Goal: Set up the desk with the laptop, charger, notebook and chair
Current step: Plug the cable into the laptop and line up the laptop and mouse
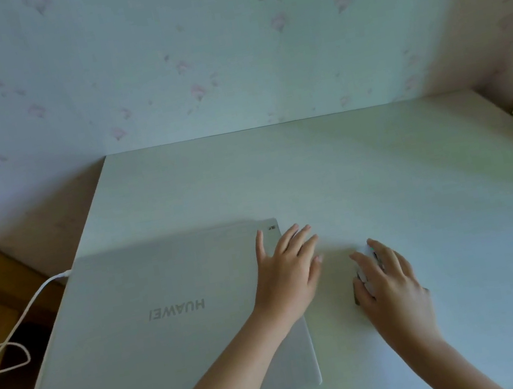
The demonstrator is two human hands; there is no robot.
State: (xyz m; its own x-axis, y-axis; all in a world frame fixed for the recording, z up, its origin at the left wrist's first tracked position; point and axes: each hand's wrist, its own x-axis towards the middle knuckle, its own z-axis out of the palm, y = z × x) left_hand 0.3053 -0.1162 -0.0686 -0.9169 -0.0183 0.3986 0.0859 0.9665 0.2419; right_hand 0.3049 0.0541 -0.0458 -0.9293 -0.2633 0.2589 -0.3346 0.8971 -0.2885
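- A person's left hand (pixel 287 271) lies flat on the far right corner of a closed laptop (pixel 156 332), fingers straight and spread, tips reaching past the lid's edge onto the desk (pixel 380 165) — a steadying press, it seems, not a hold.
- Just to the right of that hand, the right hand (pixel 388 277) cups a small white mouse (pixel 366 272), fingers curled over its top and thumb at its near side; the mouse sits on the desk, close beside the laptop, probably being set where it will be used.
- Away to the left of both hands, a white cable (pixel 32 300) meets the laptop's far left corner and loops off the desk toward the floor — the charger lead appears to be plugged in already.
- Both forearms reach in from the near edge, the left crossing the lid on a diagonal.
- No notebook or chair is in view; the lid is not yet raised.
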